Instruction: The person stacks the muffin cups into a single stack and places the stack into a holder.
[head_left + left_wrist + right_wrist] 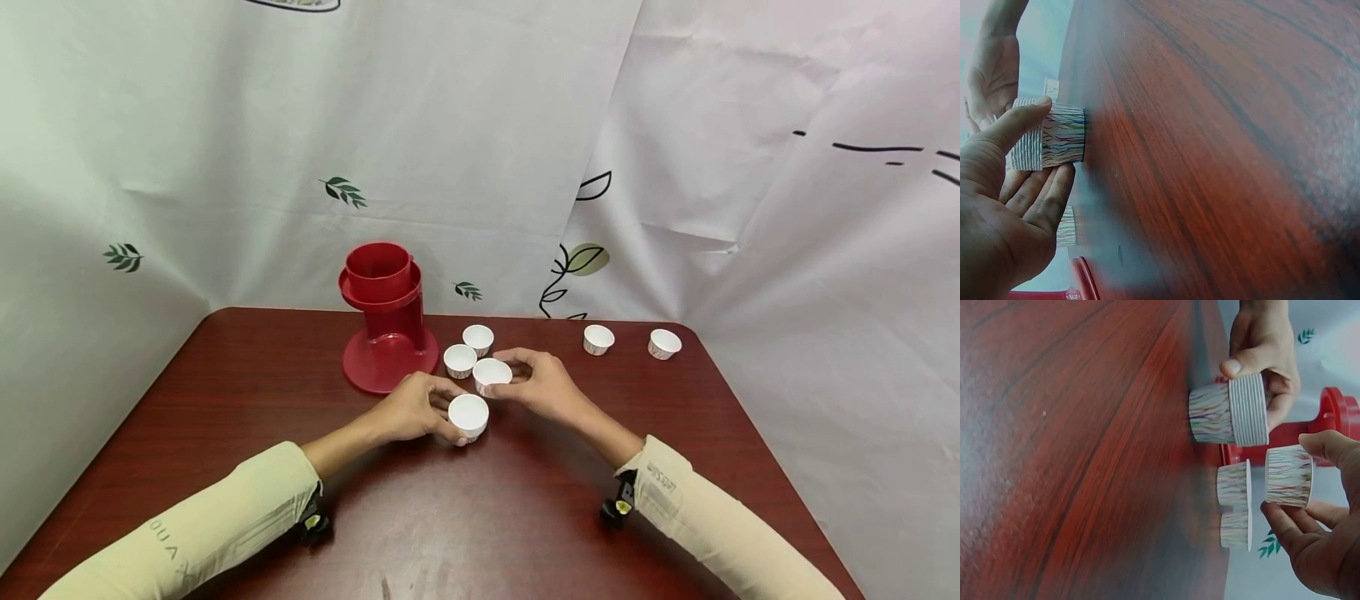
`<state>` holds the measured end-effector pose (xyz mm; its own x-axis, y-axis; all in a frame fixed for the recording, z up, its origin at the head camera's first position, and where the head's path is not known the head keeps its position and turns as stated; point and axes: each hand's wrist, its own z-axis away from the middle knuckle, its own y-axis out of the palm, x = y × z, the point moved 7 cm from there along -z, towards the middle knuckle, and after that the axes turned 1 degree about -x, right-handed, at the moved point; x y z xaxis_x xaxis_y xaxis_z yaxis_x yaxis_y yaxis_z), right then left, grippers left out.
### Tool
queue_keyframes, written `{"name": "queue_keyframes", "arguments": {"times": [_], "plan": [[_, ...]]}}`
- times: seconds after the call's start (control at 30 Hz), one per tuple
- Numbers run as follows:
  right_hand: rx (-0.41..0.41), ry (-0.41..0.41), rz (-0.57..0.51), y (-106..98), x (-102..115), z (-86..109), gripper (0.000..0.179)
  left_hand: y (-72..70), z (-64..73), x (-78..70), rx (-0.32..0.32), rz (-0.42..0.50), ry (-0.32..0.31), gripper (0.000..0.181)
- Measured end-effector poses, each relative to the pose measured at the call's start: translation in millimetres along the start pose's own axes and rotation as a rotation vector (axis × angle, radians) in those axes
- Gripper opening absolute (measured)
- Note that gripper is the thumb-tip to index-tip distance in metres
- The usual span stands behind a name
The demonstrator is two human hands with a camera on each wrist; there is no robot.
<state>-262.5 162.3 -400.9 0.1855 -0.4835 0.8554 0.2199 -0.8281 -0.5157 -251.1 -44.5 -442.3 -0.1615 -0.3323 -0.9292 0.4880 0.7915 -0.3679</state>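
My left hand (414, 408) grips a stack of nested paper baking cups (468, 417) between thumb and fingers. In the left wrist view the stack (1054, 137) shows several layered rims and a wavy coloured pattern. Just behind it, my right hand (546, 385) pinches a single paper baking cup (492, 375). The right wrist view has this single cup (1289, 476) held off the table by thumb and fingertips. Close beyond stand two more baking cups, one (460, 360) nearer and another (477, 339) farther back, both upright.
A red stand with a round base (378, 367) and an open cylinder (379, 271) on top is at the back left. Two upright baking cups, one (597, 339) beside the other (663, 343), sit at the back right of the brown table (480, 517). White printed cloth (450, 125) hangs behind.
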Motion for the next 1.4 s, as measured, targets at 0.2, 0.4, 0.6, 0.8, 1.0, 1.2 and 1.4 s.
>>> {"name": "queue_keyframes", "arguments": {"times": [0.2, 0.4, 0.6, 0.8, 1.0, 1.2, 1.4], "plan": [[0.026, -0.022, -0.018, 7, 8, 5.8, 0.056, -0.2, 0.4, -1.2, 0.002, -0.009, -0.003, 0.054], [0.060, -0.041, -0.037, 14, 14, 9.6, 0.056, -0.2, 0.3, -2.1, 0.008, -0.012, 0.000, 0.050], [0.080, -0.063, -0.037, 19, 18, 13.4, 0.056, 0.3, 0.0, -0.4, 0.010, 0.009, 0.002, 0.050], [0.094, -0.073, -0.053, 24, 17, 16.6, 0.056, 0.1, 0.0, 0.8, 0.008, 0.013, 0.000, 0.051], [0.103, -0.088, -0.079, 28, 18, 17.7, 0.055, -0.7, 0.5, 0.5, -0.002, 0.003, -0.002, 0.053], [0.114, -0.086, -0.052, 33, 17, 19.8, 0.055, -0.5, -0.2, 1.1, 0.001, 0.012, -0.006, 0.055], [0.127, -0.096, -0.014, 37, 12, 21.6, 0.055, -0.1, -0.6, 1.8, 0.003, 0.016, -0.004, 0.051]]}}
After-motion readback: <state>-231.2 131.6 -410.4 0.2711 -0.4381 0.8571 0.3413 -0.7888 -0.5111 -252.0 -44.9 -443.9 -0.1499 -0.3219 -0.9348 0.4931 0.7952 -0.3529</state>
